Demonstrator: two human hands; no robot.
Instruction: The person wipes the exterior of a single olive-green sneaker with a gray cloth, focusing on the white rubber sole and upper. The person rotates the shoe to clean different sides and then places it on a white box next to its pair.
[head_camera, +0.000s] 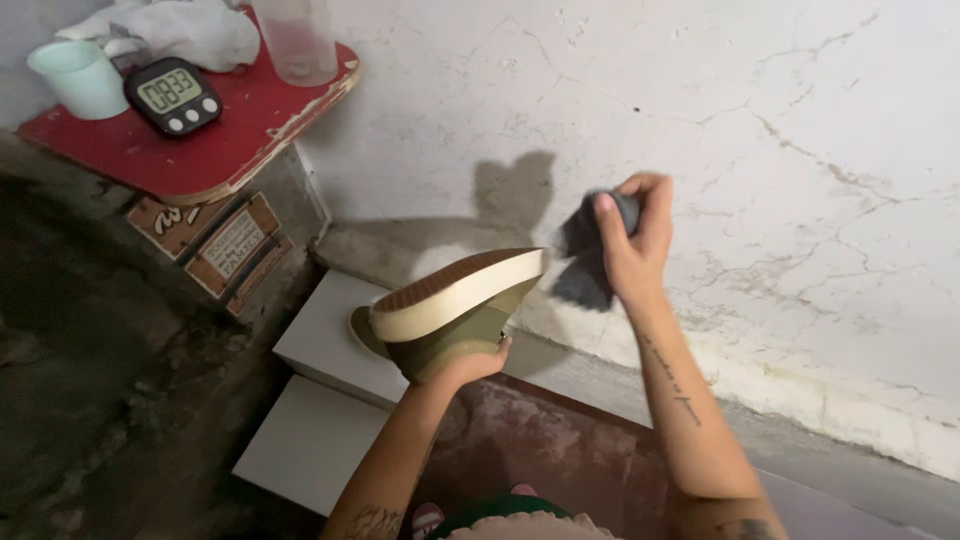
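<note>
My left hand grips an olive-green shoe from below, holding it on its side with the cream sole edge and brown tread turned up. My right hand is raised to the right of the shoe's toe, fingers closed around a dark grey cloth that hangs down from it. The cloth is just beside the sole's front end, apart from it or barely touching; I cannot tell which.
A white box sits under the shoe, with a second white box below it. At the upper left, a red shelf carries a black digital timer, a pale green cup, a clear tumbler and a white rag. A cracked white wall stands behind.
</note>
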